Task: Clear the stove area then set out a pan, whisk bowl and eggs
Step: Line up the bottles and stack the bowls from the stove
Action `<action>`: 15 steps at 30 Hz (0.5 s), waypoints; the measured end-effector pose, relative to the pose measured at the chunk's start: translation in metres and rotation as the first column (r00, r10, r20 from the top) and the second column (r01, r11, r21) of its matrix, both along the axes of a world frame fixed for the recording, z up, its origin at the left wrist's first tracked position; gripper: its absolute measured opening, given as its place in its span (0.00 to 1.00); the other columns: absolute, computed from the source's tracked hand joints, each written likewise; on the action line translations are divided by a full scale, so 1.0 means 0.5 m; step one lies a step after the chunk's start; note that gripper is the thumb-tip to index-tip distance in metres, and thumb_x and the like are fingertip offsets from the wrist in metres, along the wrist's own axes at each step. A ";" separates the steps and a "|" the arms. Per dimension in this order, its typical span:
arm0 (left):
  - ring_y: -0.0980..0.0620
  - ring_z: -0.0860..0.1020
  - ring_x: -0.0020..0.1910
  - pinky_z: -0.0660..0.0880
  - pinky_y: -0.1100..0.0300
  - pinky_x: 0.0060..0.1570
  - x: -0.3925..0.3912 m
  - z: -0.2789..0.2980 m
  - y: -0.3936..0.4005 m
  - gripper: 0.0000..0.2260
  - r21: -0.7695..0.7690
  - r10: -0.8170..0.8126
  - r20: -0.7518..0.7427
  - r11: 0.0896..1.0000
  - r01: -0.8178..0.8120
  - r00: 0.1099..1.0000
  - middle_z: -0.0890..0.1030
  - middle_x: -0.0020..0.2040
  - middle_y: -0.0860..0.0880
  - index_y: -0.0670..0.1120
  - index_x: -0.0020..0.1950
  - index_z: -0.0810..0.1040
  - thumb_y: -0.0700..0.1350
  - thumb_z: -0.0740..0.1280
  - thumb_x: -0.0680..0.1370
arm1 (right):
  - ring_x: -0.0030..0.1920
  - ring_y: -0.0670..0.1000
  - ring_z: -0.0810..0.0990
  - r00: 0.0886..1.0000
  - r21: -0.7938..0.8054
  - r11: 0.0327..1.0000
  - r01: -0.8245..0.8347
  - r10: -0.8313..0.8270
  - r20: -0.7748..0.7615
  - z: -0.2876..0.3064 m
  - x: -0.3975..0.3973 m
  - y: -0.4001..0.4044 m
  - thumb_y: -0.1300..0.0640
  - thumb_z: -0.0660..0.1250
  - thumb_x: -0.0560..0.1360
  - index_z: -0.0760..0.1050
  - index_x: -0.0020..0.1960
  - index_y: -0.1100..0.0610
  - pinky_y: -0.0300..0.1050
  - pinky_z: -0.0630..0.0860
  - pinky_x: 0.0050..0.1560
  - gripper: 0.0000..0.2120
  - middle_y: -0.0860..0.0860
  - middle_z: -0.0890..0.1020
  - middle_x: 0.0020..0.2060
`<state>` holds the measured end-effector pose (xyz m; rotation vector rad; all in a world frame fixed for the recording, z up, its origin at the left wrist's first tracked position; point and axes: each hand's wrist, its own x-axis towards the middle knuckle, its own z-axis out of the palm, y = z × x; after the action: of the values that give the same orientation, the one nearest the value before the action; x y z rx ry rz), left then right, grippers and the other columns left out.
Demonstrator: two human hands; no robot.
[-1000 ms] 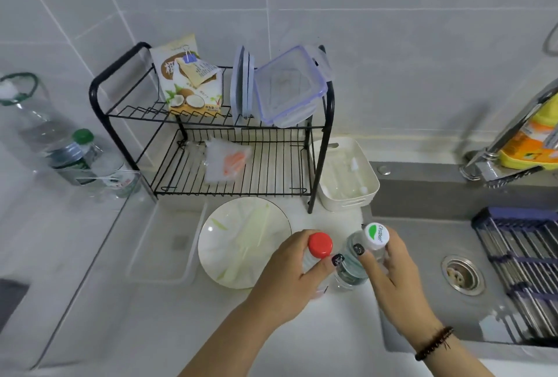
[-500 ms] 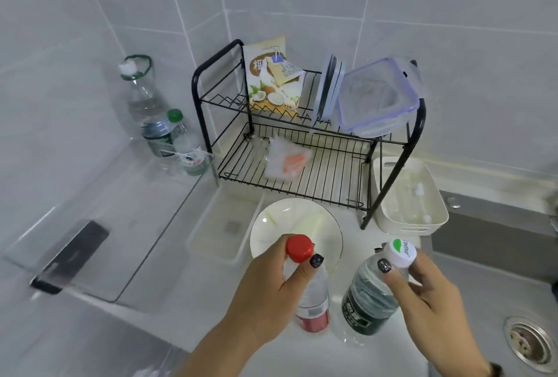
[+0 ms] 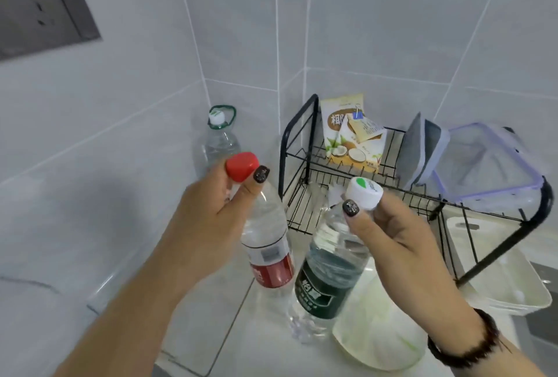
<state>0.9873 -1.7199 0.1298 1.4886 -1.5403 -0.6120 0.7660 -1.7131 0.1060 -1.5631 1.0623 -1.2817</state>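
My left hand (image 3: 208, 219) grips a clear water bottle with a red cap and red label (image 3: 268, 252) by its neck, lifted above the counter. My right hand (image 3: 392, 243) grips a second clear bottle with a white cap and dark green label (image 3: 326, 280) by its neck, just to the right of the first. Both bottles hang tilted in the air over the white counter. No pan, whisk bowl or eggs are in view.
A black wire dish rack (image 3: 347, 195) stands behind the bottles, holding a coconut snack bag (image 3: 350, 135) and plastic containers (image 3: 483, 165). A large water bottle (image 3: 217, 141) stands in the tiled corner. A white plate (image 3: 377, 334) and a white tray (image 3: 513, 280) lie at lower right.
Both hands have lifted the two bottles off the counter and carried them up and leftward. The view has swung left toward the corner; the sink has left the frame.
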 end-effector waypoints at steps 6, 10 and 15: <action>0.57 0.79 0.50 0.72 0.63 0.47 0.149 -0.006 -0.122 0.18 0.021 0.046 0.055 0.999 -0.047 0.997 0.82 0.50 0.56 0.60 0.53 0.73 0.67 0.57 0.71 | 0.48 0.49 0.82 0.999 -0.013 1.000 0.002 -0.001 0.044 0.025 0.165 -0.097 0.49 0.66 0.75 0.78 0.53 0.48 0.45 0.79 0.48 0.08 0.48 0.84 0.45; 0.58 0.75 0.38 0.69 0.64 0.38 0.215 -0.044 -0.187 0.16 0.044 0.101 0.144 0.993 -0.108 0.984 0.78 0.41 0.56 0.53 0.57 0.73 0.61 0.59 0.77 | 0.48 0.44 0.82 0.999 0.030 0.999 0.045 -0.045 0.006 -0.004 0.257 -0.171 0.53 0.66 0.76 0.77 0.57 0.50 0.38 0.78 0.47 0.10 0.45 0.83 0.47; 0.62 0.72 0.38 0.64 0.70 0.36 0.254 -0.119 -0.253 0.09 0.077 0.110 0.131 0.990 -0.121 0.985 0.75 0.41 0.59 0.52 0.57 0.73 0.53 0.63 0.79 | 0.40 0.33 0.77 0.990 0.099 0.989 0.106 -0.097 -0.098 -0.075 0.343 -0.250 0.55 0.66 0.77 0.75 0.57 0.54 0.25 0.71 0.37 0.09 0.43 0.80 0.42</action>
<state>1.1144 -1.8463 0.0703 1.6968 -1.5263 -0.5295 0.9373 -1.8381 0.0683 -1.5189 1.2618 -1.2108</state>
